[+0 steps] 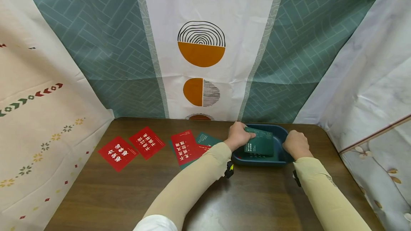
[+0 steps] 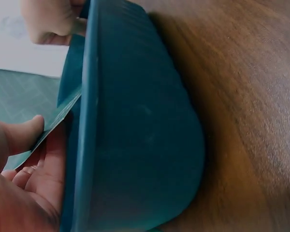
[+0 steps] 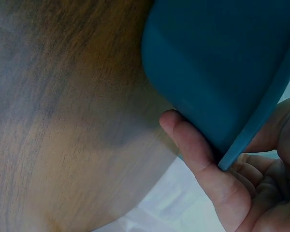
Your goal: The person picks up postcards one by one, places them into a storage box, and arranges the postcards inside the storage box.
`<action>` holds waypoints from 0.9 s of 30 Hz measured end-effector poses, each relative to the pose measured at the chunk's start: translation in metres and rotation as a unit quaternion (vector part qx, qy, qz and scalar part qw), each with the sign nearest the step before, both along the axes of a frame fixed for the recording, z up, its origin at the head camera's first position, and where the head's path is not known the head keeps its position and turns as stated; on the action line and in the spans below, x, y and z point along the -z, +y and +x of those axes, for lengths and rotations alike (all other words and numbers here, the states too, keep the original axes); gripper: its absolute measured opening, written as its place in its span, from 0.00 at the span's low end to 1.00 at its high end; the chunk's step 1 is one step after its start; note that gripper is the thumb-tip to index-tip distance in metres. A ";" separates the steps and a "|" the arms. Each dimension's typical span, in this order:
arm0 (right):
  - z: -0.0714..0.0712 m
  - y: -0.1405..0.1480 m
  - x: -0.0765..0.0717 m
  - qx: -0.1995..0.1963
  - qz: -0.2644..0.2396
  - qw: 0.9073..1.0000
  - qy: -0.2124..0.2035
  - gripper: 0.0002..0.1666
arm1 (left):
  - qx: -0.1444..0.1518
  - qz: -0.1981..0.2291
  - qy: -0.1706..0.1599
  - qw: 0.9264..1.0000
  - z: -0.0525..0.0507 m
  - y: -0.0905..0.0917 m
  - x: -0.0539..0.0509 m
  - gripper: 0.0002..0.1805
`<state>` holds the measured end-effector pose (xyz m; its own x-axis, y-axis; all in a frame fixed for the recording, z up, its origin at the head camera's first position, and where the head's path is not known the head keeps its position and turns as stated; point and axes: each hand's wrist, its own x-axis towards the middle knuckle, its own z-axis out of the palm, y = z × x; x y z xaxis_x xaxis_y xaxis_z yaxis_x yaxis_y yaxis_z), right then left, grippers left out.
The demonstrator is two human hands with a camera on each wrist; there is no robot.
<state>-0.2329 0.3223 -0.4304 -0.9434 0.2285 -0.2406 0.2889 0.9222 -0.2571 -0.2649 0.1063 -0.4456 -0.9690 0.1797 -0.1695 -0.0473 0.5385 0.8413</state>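
My left hand [image 1: 238, 136] pinches a dark green card [image 1: 258, 141] with pale printed text between thumb and fingers, over the left part of a dark blue plastic basin [image 1: 260, 163]. In the left wrist view the thumb lies on one face of the card [image 2: 58, 118] and the fingers are behind it. At the basin's right end, my right hand [image 1: 295, 144] grips the rim, with a finger along the outer wall in the right wrist view [image 3: 198, 150]. Beneath the held card, another green printed card lies in the basin, mostly covered.
On the wooden table [image 1: 106, 195], two red cards with white writing, one outermost [image 1: 118, 153] and one beside it [image 1: 147, 142], lie at the left. Nearer the basin, another red card [image 1: 184, 147] overlaps green cards [image 1: 205, 139]. Patterned cloth [image 1: 205, 95] hangs behind the table.
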 end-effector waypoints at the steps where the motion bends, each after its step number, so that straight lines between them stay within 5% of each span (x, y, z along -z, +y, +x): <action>1: 0.000 0.000 0.000 0.000 0.000 1.000 0.000 0.20 | 0.003 -0.002 -0.008 1.000 0.000 0.001 0.001 0.16; 7: -0.001 0.001 0.003 0.000 0.004 1.000 0.009 0.21 | -0.010 -0.016 -0.032 0.999 0.003 0.005 0.002 0.30; 11: -0.002 0.002 0.004 -0.002 0.004 1.000 0.012 0.20 | -0.020 -0.045 -0.030 0.998 0.003 0.006 0.004 0.18; 16: -0.002 0.002 0.002 -0.004 0.004 1.000 0.018 0.19 | -0.022 -0.051 -0.041 0.998 0.001 0.007 0.005 0.27; 22: -0.001 0.001 0.003 0.001 0.005 1.000 0.013 0.20 | -0.025 -0.045 -0.050 0.997 0.004 0.006 0.001 0.13; 27: -0.001 0.001 0.004 0.006 0.005 1.000 0.011 0.21 | -0.014 -0.059 -0.039 0.997 0.004 0.003 0.001 0.12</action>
